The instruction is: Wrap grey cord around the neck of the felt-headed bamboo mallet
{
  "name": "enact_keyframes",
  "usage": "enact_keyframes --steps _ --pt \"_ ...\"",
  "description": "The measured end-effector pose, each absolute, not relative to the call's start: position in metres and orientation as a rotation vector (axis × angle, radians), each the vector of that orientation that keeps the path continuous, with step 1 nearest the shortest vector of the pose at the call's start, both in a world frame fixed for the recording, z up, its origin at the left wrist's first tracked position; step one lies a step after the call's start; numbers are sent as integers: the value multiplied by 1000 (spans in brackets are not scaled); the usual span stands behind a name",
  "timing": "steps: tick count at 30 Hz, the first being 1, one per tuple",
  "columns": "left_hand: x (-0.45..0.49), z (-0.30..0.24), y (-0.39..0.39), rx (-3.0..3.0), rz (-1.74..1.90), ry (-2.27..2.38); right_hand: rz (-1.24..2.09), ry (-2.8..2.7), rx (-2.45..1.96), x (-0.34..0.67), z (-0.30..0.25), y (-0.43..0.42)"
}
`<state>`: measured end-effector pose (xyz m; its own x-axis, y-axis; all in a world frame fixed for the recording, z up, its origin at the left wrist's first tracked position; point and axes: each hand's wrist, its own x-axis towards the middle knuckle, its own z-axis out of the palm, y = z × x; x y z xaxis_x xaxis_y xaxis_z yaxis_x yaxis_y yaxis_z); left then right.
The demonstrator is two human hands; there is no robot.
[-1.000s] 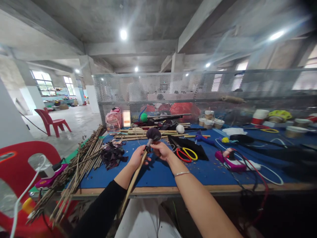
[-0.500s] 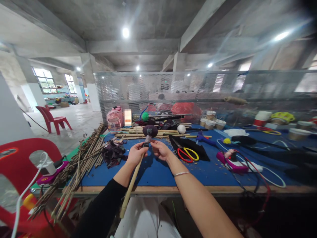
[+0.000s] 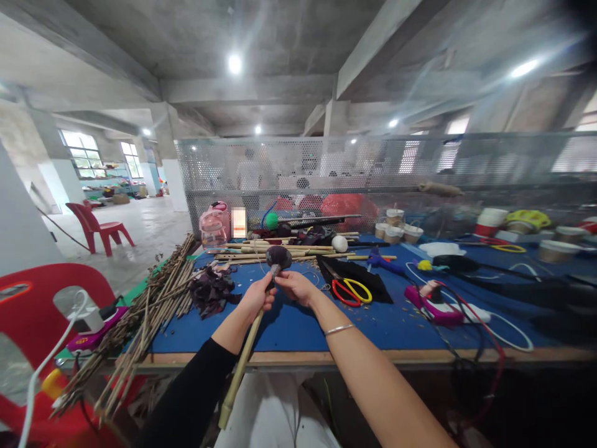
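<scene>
My left hand (image 3: 259, 296) is wrapped round a long bamboo stick (image 3: 241, 361) that slants up from below the table edge. A dark purple ball-shaped head (image 3: 278, 256) sits on the stick's top end. My right hand (image 3: 293, 285) pinches the stick just under that head, fingers closed together. Both hands hover above the blue table top (image 3: 298, 323).
A bundle of thin sticks (image 3: 153, 305) lies along the table's left edge beside dark purple scraps (image 3: 212, 291). Red and yellow scissors (image 3: 349, 290) lie on black cloth to the right, with a pink glue gun (image 3: 431, 306) and cables. A red chair (image 3: 32, 311) stands at left.
The stick has slid lower and its purple head has dropped slightly toward the table. Both hands have kept their grip and shifted a little down.
</scene>
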<state>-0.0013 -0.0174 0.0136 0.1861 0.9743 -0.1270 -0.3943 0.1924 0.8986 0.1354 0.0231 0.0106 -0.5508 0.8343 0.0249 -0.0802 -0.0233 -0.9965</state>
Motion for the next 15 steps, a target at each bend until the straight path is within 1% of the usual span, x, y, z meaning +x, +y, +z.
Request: enact_keyframes --steps 3,6,10,12,15 --pt "-15 16 -14 782 1254 858 1403 -1702 -962 136 19 17" --pt "-38 22 -15 566 1384 675 1142 -1980 -1031 154 43 -6" --pt "-68 27 -17 395 1444 420 1049 -2359 -963 208 85 -67" --pt "-75 26 -18 343 1459 344 1031 -2396 -932 238 100 -101" --pt "-75 25 -19 352 1442 330 978 -2357 -920 275 107 -145"
